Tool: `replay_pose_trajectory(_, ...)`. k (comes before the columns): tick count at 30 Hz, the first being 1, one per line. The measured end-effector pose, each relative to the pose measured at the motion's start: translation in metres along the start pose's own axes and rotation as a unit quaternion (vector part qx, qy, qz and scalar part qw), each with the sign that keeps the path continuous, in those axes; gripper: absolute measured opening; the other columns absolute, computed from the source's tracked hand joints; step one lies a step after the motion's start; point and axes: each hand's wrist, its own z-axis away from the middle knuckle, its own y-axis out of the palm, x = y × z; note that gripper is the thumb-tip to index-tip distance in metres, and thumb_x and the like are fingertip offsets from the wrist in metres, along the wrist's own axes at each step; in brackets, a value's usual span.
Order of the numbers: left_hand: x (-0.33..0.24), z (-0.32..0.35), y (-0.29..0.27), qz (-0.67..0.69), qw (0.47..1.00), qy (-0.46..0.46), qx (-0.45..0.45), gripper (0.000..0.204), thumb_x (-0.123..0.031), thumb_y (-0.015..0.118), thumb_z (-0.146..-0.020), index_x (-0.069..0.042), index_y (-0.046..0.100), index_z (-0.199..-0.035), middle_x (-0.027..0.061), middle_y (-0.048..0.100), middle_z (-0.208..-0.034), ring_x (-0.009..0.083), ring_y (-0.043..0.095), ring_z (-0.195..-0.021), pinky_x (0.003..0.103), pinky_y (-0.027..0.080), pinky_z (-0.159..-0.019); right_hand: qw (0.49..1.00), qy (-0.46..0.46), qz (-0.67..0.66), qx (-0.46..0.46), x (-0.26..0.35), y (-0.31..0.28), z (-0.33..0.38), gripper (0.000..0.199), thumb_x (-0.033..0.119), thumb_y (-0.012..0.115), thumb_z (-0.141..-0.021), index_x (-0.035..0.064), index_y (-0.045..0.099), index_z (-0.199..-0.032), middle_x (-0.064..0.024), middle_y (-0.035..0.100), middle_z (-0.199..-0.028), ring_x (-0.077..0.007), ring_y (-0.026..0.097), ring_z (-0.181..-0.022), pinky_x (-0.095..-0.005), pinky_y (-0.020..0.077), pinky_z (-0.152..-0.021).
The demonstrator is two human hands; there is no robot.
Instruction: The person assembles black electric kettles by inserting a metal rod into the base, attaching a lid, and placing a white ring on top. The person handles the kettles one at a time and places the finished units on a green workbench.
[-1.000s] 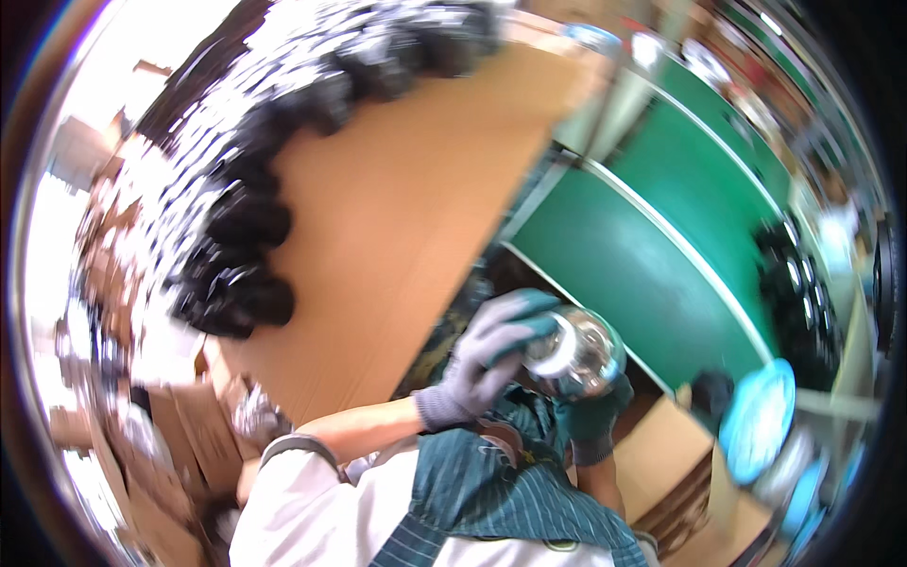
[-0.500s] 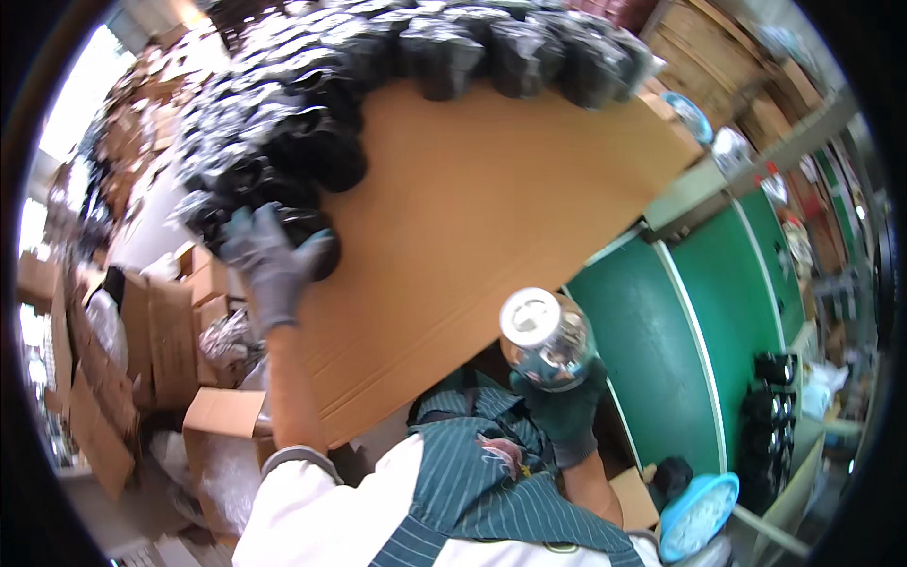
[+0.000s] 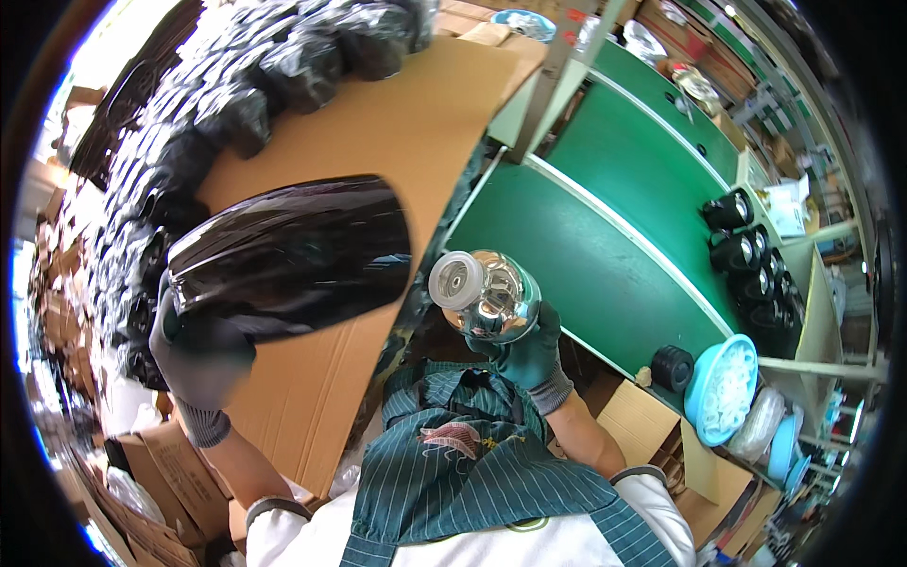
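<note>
My left hand (image 3: 200, 354), in a grey glove and blurred by motion, grips one end of a long glossy black casing (image 3: 293, 255), shaped like a flask's outer shell. The casing is tilted over the cardboard-covered table (image 3: 453, 104). In my gloved right hand (image 3: 529, 354) is a silvery glass flask liner (image 3: 496, 293) with a whitish ring (image 3: 456, 280) around its mouth. The liner's mouth points up toward me, and the hand wraps its lower part. A gap separates casing and liner. Many black casings (image 3: 302, 66) in clear plastic stand packed along the table's far and left sides.
Beyond the table's right edge lies a green conveyor-like surface (image 3: 576, 255) with pale rails. Black jugs (image 3: 751, 269) stand at its right. A blue basin (image 3: 726, 387) of clear plastic parts and a black round part (image 3: 672, 368) are nearby. Cardboard boxes (image 3: 170, 472) lie at lower left.
My left hand, earlier at the near end of the black casings, now holds one raised over the table. My right hand keeps the liner. The view has turned to the right.
</note>
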Motion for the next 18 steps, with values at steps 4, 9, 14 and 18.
replay_pose_trajectory(4,-0.111,-0.056,0.111,0.060,0.962,0.215,0.159,0.072,-0.021,0.092,-0.043,0.002,0.070,-0.107,0.0230,0.064,-0.130,0.0370,0.065,-0.119,0.040,0.050,-0.100,0.987,-0.102,0.118,-0.048,0.054,-0.030,0.036,0.061,0.041,0.065,-0.097,0.0100,0.050,-0.146,-0.0165,0.060,-0.141,-0.0351,0.061,-0.126,-0.0518,0.0499,-0.107)
replay_pose_trajectory(9,-0.203,-0.073,0.259,0.037,0.877,0.395,0.271,0.071,-0.045,0.097,-0.045,-0.012,0.075,-0.103,0.0203,0.061,-0.131,0.0390,0.064,-0.107,0.047,0.054,-0.091,0.358,-0.304,0.880,-0.061,0.127,-0.020,0.093,0.050,0.019,0.071,-0.093,0.0091,0.057,-0.140,-0.0152,0.065,-0.135,-0.0292,0.062,-0.125,-0.0432,0.0483,-0.109)
replay_pose_trajectory(14,-0.272,-0.079,0.341,0.061,0.830,0.464,0.304,0.071,-0.054,0.095,-0.048,-0.012,0.075,-0.103,0.0215,0.061,-0.130,0.0390,0.064,-0.107,0.047,0.054,-0.091,0.680,-0.297,0.655,-0.141,0.190,-0.020,0.160,0.050,0.018,0.071,-0.093,0.0080,0.057,-0.140,-0.0149,0.064,-0.135,-0.0290,0.061,-0.126,-0.0425,0.0482,-0.109)
replay_pose_trajectory(18,-0.318,-0.084,0.385,0.064,0.827,0.445,0.338,0.073,-0.055,0.094,-0.049,-0.013,0.074,-0.106,0.0203,0.061,-0.131,0.0391,0.064,-0.109,0.048,0.054,-0.093,0.817,-0.342,0.436,-0.161,0.233,-0.023,0.189,0.050,0.018,0.071,-0.093,0.0071,0.056,-0.140,-0.0148,0.063,-0.136,-0.0288,0.061,-0.126,-0.0420,0.0482,-0.109)
